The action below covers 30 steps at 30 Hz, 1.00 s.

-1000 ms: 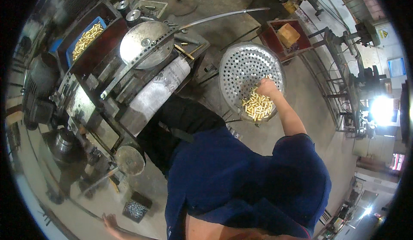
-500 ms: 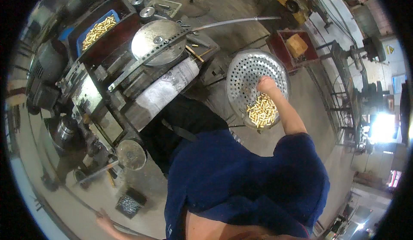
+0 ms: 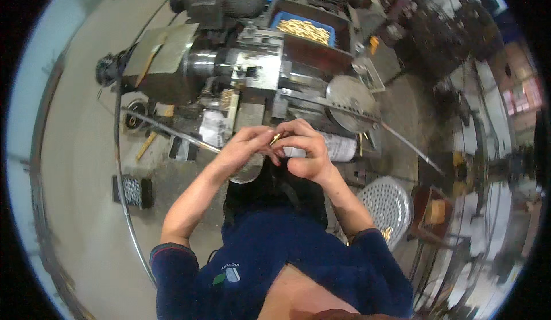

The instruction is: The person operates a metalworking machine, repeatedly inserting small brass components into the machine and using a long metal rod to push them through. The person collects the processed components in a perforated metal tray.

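In front of my waist, my left hand [image 3: 248, 146] and my right hand [image 3: 310, 149] meet fingertip to fingertip. Pinched between their fingers is a small brass piece [image 3: 276, 139], slim and shiny. Whether the curled right palm holds more is hidden. Low on the right, partly behind my right arm, sits a round perforated metal dish [image 3: 385, 196] with brass pieces [image 3: 388, 234] on it. A lathe-like machine [image 3: 258, 65] with a bright metal carriage stands just beyond my hands.
Behind the machine, a blue tray [image 3: 331, 35] holds many brass pieces. A round metal disc [image 3: 349, 105] and perforated bar [image 3: 333, 101] lie right of the carriage. A long rod [image 3: 172, 131] slants toward my left wrist. A dark box [image 3: 132, 191] of metal parts stands left.
My view has swung left to the machine. My right hand has left the perforated dish, my left has come in from the lower left, and both now meet at a brass piece.
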Tool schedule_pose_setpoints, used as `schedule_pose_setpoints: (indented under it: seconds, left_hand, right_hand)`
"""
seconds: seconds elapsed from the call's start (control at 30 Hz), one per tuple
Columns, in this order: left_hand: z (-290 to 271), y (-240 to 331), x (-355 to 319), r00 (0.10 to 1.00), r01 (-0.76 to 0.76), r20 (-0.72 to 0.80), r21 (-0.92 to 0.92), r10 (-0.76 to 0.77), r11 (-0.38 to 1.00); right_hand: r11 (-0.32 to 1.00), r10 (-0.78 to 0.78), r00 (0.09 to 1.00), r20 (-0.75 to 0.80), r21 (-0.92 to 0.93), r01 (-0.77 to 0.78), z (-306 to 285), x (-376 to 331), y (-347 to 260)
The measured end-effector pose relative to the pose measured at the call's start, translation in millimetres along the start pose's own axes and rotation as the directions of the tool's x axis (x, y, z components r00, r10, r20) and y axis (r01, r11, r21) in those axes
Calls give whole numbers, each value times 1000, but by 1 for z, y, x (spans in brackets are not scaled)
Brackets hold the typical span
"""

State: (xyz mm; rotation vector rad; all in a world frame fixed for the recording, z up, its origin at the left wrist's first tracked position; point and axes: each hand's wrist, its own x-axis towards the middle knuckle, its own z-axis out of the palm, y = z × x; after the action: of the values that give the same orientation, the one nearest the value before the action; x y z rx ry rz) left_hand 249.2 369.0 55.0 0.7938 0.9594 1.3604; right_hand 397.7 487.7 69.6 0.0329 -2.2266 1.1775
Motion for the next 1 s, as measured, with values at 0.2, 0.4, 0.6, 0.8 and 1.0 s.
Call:
schedule_pose_setpoints:
  seconds: [0.2, 0.4, 0.6, 0.8, 1.0]
  left_hand:
    - [-14, -5, -12, 982, -100, -136, 227, 133, 969]
    - [-34, 9, -24, 990, 30, -135, 454, 36, 891]
    - [-62, 34, -57, 981, -14, -148, 581, 123, 814]
    - [-103, 95, -191, 589, 664, -658, 725, 469, 184]
    - [-126, 31, -315, 389, 891, -837, 448, 384, 73]
  right_hand:
    - [974, -87, 994, 72, -204, 100, 13, 18, -5]
    - [975, -76, 931, 356, -170, 144, 19, 35, 3]
    - [956, -160, 817, 554, -118, 267, 28, 83, 4]
    - [736, -52, 911, 410, -601, 313, 39, 171, 40]
    - [639, 255, 895, 367, -758, 129, 75, 208, 98]
